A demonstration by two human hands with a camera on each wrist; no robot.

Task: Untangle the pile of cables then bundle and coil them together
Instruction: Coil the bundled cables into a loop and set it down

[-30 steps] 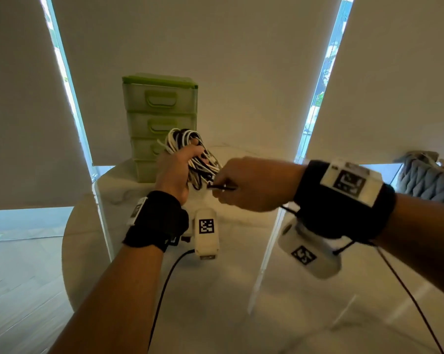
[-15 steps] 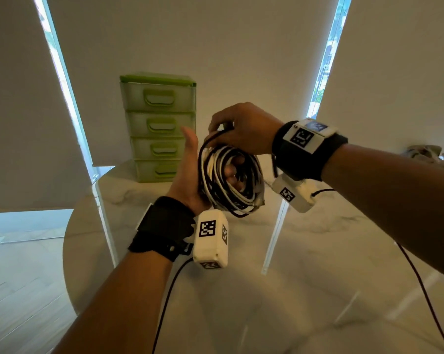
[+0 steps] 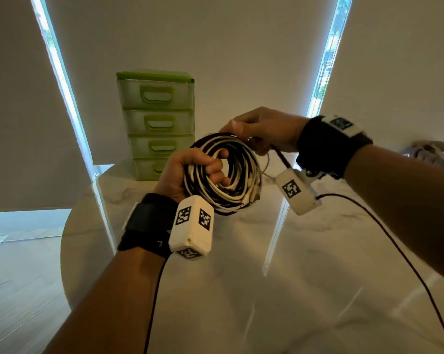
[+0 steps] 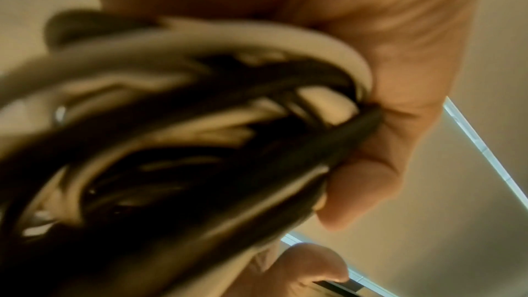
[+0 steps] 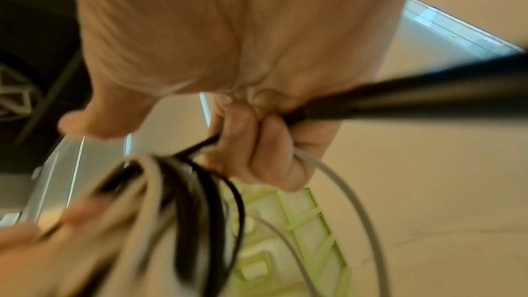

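Note:
A coil of black and white cables [image 3: 243, 180] hangs in the air above the round marble table [image 3: 241, 290]. My left hand [image 3: 203, 169] grips the coil's left side, fingers curled through its centre. My right hand [image 3: 261, 134] holds the top right of the coil, pinching a thin black cable end [image 3: 282, 157] that trails down to the right. In the left wrist view the blurred cable loops [image 4: 200, 143] fill the frame under my fingers [image 4: 371, 166]. The right wrist view shows my fingers [image 5: 257, 143] closed on black and grey strands [image 5: 200, 200].
A green four-drawer plastic organiser [image 3: 157, 123] stands at the table's far edge, behind the coil. A grey woven object [image 3: 430, 154] lies at the far right. Roller blinds cover the windows behind. The floor lies to the left of the table.
The left hand has closed its fingers through the coil. The right hand has moved slightly right and lower along the coil's top, and the coil now faces me more fully.

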